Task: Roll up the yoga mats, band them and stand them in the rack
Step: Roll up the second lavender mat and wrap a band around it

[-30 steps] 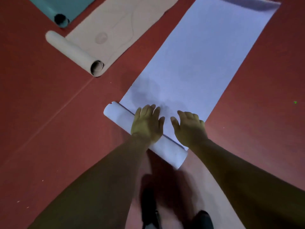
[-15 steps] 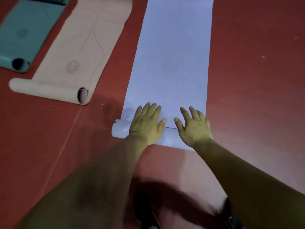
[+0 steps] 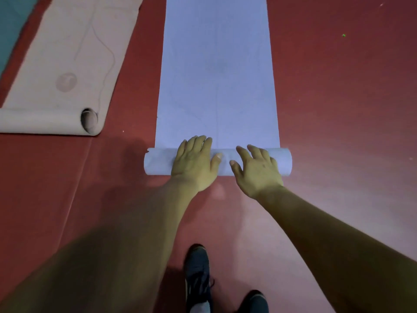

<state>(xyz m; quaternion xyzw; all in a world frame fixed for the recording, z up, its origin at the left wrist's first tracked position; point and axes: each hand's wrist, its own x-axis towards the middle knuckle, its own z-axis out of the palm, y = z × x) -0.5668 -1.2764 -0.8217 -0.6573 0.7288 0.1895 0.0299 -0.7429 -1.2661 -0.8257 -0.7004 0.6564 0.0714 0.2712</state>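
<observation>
Two hands, left hand and right hand, fingers outstretched, atop lilac mat roll

Pressing the left hand and the right hand side by side onto the roll of a mat, thumbs near each other but apart. Laying the fingers over the roll's top, tips reaching the flat stretch just ahead. Facing that flat stretch, running straight ahead of the fingers along the floor. Having a second mat lying well left of the fingers, its rolled end slightly ahead of them, and a third mat further left still. Standing with two shoes behind the fingers, between the forearms.
</observation>
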